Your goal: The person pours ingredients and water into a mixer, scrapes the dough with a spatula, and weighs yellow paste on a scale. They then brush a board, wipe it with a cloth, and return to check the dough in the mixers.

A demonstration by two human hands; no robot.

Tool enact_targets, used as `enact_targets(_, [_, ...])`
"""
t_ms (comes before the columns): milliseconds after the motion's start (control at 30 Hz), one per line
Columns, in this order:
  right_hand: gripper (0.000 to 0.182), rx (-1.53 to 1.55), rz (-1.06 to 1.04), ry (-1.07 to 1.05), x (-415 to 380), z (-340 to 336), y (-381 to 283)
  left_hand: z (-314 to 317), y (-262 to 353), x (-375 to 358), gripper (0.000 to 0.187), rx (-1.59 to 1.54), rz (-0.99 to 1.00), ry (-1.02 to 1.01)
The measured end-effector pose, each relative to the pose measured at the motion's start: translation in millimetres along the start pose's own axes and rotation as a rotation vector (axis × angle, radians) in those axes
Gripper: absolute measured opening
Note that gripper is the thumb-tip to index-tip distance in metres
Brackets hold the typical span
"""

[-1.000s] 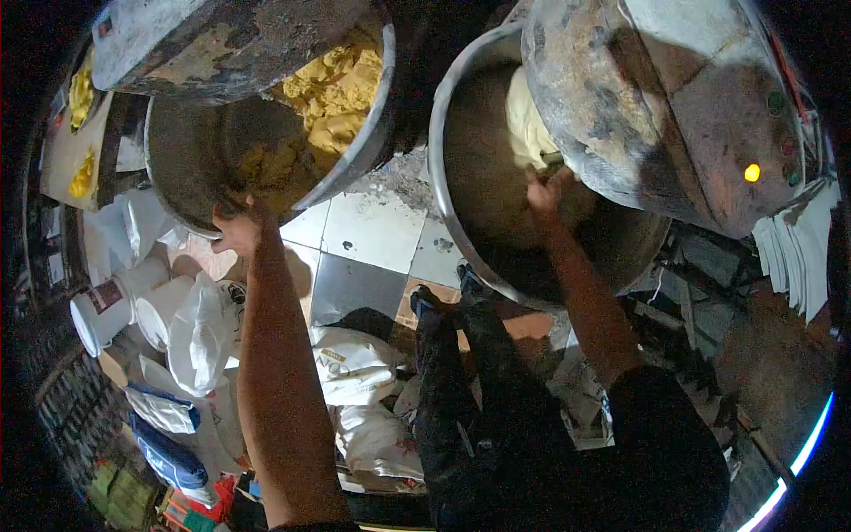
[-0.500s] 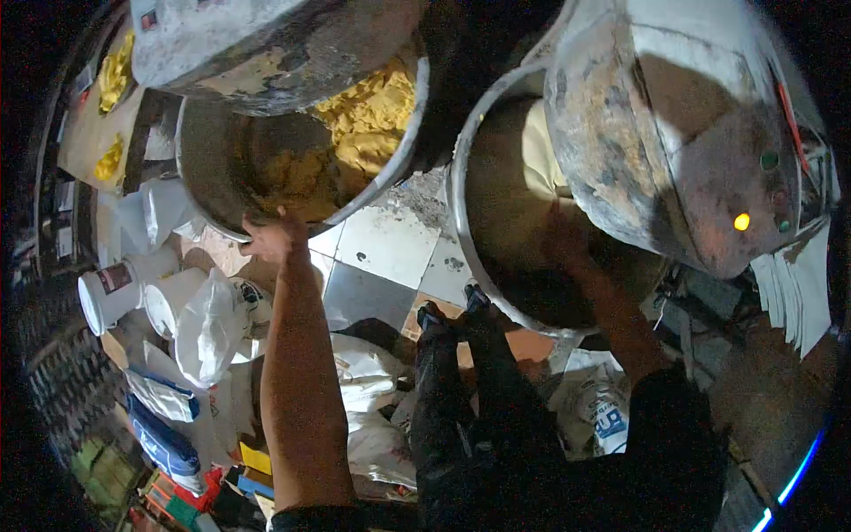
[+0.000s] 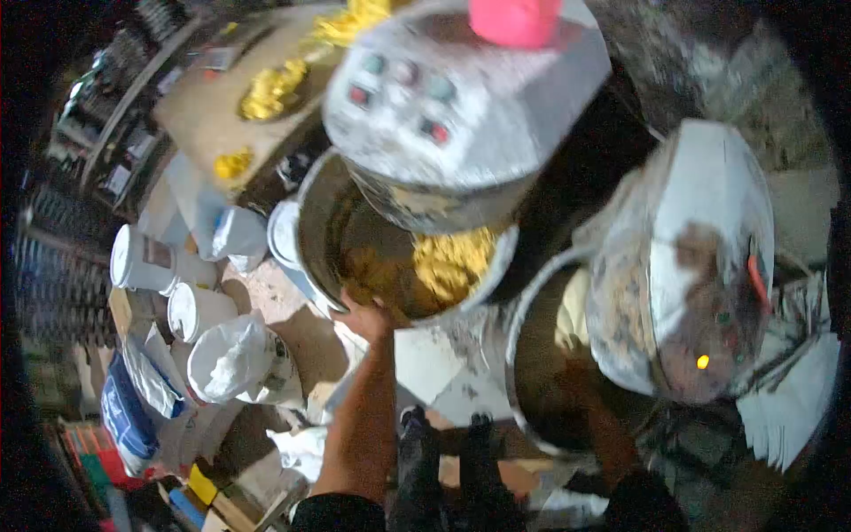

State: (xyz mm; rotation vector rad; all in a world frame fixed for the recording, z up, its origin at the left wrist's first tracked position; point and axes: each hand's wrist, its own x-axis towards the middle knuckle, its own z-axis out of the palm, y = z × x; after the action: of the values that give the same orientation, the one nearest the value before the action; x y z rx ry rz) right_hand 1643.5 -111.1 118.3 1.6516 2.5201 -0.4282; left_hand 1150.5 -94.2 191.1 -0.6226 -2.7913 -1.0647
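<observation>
My left hand (image 3: 368, 319) grips the near rim of a large metal mixing bowl (image 3: 308, 191), its fingers hooked over the edge. Lumpy yellow dough (image 3: 454, 266) lies against the far right side of that bowl, with a smeared patch nearer the hand. Down inside a second mixing bowl (image 3: 513, 355) on the right is my right hand (image 3: 581, 368), deep in shadow, its fingers hidden from view. Just above it, smooth pale dough (image 3: 573, 310) shows beside the machine head.
A mixer head with buttons (image 3: 434, 115) overhangs the left bowl, a pink container (image 3: 516, 19) on top. Another mixer head (image 3: 709, 230), with a glowing yellow light, covers part of the right bowl. White buckets (image 3: 142, 257) and sacks stand left; yellow lumps lie on a board (image 3: 199, 115).
The view has swung up and left, bringing the left mixer's buttons and the pink container into sight. My left hand stays on the rim and my right arm stays in the right bowl.
</observation>
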Motion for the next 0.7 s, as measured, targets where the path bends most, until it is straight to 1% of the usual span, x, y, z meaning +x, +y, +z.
enact_targets(33, [0.041, 0.032, 0.002, 0.005, -1, -5, -6, -2, -1, 1, 0.063, -0.053, 0.018, 0.001])
enact_targets(100, [0.039, 0.088, -0.003, 0.035, -8, -20, -21, -6, 5, 0, 0.065, -0.096, -0.051, -0.008])
enact_targets(133, [0.038, 0.117, -0.002, 0.071, -14, -26, -30, -7, 7, 2, 0.064, -0.113, -0.041, 0.025])
enact_targets(233, [0.036, 0.214, -0.022, 0.234, -28, -59, -77, -37, 32, 6, 0.063, -0.182, -0.130, -0.058])
enact_targets(267, [0.036, 0.253, -0.032, 0.308, -36, -73, -101, -45, 39, 9, 0.065, -0.154, -0.234, -0.154])
enact_targets(367, [0.036, 0.328, -0.038, 0.485, -57, -108, -169, -46, 28, 11, 0.069, -0.118, -0.157, -0.138])
enact_targets(400, [0.032, 0.345, -0.006, 0.493, -65, -115, -183, -52, 24, 11, 0.075, -0.080, -0.106, -0.192])
enact_targets(433, [0.030, 0.323, 0.009, 0.497, -72, -125, -196, -56, 22, 14, 0.078, -0.066, -0.051, -0.288])
enact_targets(467, [0.031, 0.310, 0.022, 0.493, -80, -137, -216, -68, 19, 17, 0.081, -0.042, 0.005, -0.380])
enact_targets(500, [0.035, 0.307, 0.037, 0.483, -91, -146, -239, -83, 7, 21, 0.083, -0.006, 0.063, -0.472])
enact_targets(567, [0.017, 0.153, 0.075, 0.586, -112, -180, -268, -115, -32, 31, 0.089, -0.276, 0.340, -0.591])
enact_targets(600, [0.013, 0.177, 0.244, 0.574, -122, -180, -266, -114, -66, 32, 0.090, -0.319, 0.322, -0.619])
enact_targets(633, [0.012, 0.218, 0.331, 0.605, -129, -180, -262, -150, -92, 39, 0.088, -0.314, 0.430, -0.605])
enact_targets(700, [0.011, 0.358, 0.441, 0.741, -132, -178, -247, -198, -160, 40, 0.086, -0.273, 0.188, -0.753])
